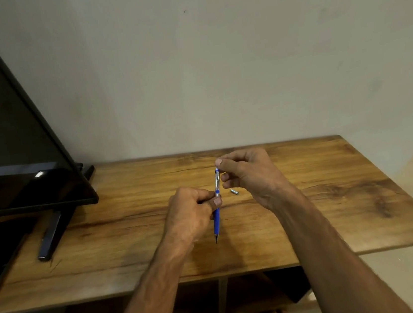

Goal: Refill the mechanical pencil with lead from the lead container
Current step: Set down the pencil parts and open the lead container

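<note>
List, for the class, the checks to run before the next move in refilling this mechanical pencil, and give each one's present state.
1. Blue mechanical pencil held firmly, tip down: ok, the left hand grips its middle.
2. Top end reached: ok, the right hand pinches the white top.
3. Small silver metal cap off and safe: ok, it lies on the wooden table, apart from both hands.
4. Lead container within reach: not ok, none is visible.
5. Barrel open for lead: cannot tell, fingers hide the top.
6. Lead ready in the fingers: cannot tell, too small to see.
</note>
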